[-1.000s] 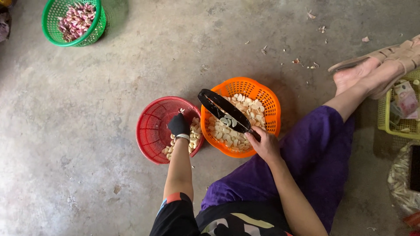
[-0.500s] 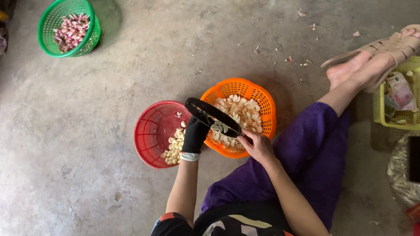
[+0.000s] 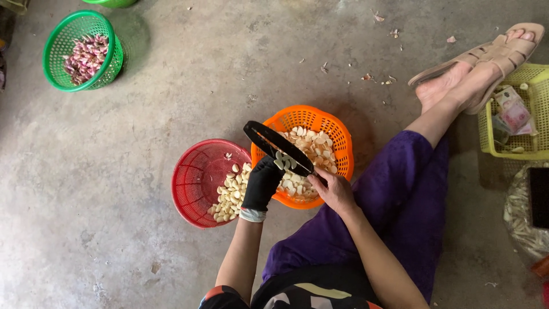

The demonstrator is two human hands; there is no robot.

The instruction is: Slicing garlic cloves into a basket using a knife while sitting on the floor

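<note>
Your gloved left hand (image 3: pixel 262 184) has come up from the red basket (image 3: pixel 197 180) to the black slicer (image 3: pixel 278 147), its grip pressed to the blade, likely feeding a clove. Your right hand (image 3: pixel 334 191) pinches the slicer's handle over the orange basket (image 3: pixel 337 131) of garlic slices (image 3: pixel 317 146). No labels legible; paper notes lie in the yellow basket (image 3: pixel 537 97).

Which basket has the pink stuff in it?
The green basket, far up on the left. The red basket and the orange basket by the hands hold pale peeled cloves instead.

Bare grey concrete floor (image 3: pixel 143 257), daylit
</note>
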